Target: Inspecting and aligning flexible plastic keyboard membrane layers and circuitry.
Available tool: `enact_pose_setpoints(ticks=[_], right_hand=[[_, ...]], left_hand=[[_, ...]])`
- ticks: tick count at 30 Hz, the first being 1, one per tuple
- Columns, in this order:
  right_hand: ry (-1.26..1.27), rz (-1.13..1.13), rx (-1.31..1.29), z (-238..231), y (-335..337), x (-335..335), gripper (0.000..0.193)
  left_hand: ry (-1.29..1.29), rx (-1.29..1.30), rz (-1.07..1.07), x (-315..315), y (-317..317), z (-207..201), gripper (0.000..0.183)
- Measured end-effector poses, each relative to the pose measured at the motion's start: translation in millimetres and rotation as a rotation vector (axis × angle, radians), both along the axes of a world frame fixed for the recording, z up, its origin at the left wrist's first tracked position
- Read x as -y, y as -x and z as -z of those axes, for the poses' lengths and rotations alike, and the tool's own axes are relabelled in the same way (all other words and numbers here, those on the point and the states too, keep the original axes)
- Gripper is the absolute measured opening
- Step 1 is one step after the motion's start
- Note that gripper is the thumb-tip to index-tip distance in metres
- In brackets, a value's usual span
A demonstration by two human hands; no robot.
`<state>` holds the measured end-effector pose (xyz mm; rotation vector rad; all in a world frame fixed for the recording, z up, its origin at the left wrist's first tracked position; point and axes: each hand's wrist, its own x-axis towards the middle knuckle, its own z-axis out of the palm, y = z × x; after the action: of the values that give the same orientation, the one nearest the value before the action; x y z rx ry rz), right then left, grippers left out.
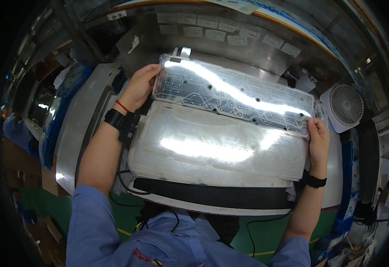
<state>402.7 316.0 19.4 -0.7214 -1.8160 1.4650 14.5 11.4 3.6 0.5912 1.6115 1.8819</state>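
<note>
Left hand [139, 86] has its fingers pinching the far-left corner of a clear plastic circuit sheet [234, 93], printed traces and small holes all over, glare streaking across it; it sits tilted over the far edge of a stack of similar sheets [212, 149] on the bench [76, 129]; right hand [319, 140] grips the sheet's right end; white fan [345, 106] just beside that, so not much room there.
</note>
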Motion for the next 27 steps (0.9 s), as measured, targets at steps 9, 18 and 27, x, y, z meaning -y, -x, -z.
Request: enact_pose_setpoints(ticks=[9, 18, 27], right_hand=[[0.115, 0.063, -0.118, -1.3, -2.4, 0.6, 0.019], [-0.036, 0.036, 0.042, -2.4, -7.3, -5.3, 0.023], [-0.033, 0.026, 0.038, -7.4, -1.3, 3.7, 0.04]], left_hand=[[-0.191, -0.068, 0.093, 12.4, 12.7, -2.5, 0.029], [0.072, -0.156, 0.038, 0.9, 2.4, -0.3, 0.027], [0.164, -0.115, 0.153, 3.9, 8.4, 2.7, 0.021]])
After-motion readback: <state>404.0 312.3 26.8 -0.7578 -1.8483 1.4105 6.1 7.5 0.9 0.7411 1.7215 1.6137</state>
